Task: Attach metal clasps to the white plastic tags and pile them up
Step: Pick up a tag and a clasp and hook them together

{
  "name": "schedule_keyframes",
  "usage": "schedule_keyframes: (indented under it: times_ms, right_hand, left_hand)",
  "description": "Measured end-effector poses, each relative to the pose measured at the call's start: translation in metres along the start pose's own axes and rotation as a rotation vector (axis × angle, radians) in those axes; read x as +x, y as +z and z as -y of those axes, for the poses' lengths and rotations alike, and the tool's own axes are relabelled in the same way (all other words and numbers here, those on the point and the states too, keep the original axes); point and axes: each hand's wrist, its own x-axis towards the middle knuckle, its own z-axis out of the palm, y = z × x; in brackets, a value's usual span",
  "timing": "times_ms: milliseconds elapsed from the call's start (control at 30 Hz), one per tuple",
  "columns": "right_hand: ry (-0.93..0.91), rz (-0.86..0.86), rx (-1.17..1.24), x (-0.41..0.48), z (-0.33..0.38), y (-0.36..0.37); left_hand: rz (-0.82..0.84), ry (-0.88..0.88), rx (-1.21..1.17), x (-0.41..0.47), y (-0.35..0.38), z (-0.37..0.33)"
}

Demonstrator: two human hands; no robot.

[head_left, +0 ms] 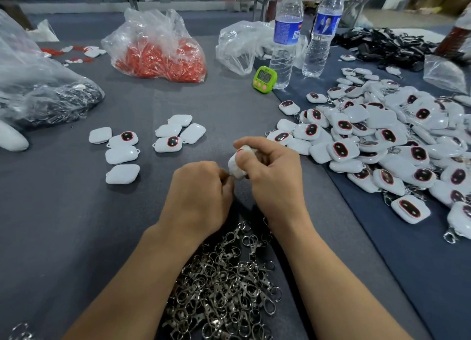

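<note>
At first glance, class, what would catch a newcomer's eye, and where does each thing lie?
A heap of white tags with red-rimmed faces fills the right side. At the centre the right hand grips one tag while the left hand pinches a bit of metal at its corner, just beyond a tangle of metal clasps. A bag of red pieces sits back left.

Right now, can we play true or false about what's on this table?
The right hand holds a white tag. True.
The metal clasps lie heaped between the forearms. True.
The timer is blue. False: the timer is green.
The big pile of tags is on the person's left. False: it lies to the right.
Two water bottles stand upright. True.
</note>
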Motion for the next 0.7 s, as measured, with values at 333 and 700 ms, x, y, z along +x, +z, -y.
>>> schedule_keyframes:
  times_ms: [333, 700]
  right_hand:
    - [0.314, -0.013, 0.381, 0.007, 0.006, -0.005]
    - [0.063, -0.026, 0.037, 0.003, -0.002, -0.001]
  left_hand:
    - [0.002, -0.349, -0.696, 0.007, 0.002, 0.003]
    - [-0.018, -0.061, -0.084, 0.001, 0.001, 0.002]
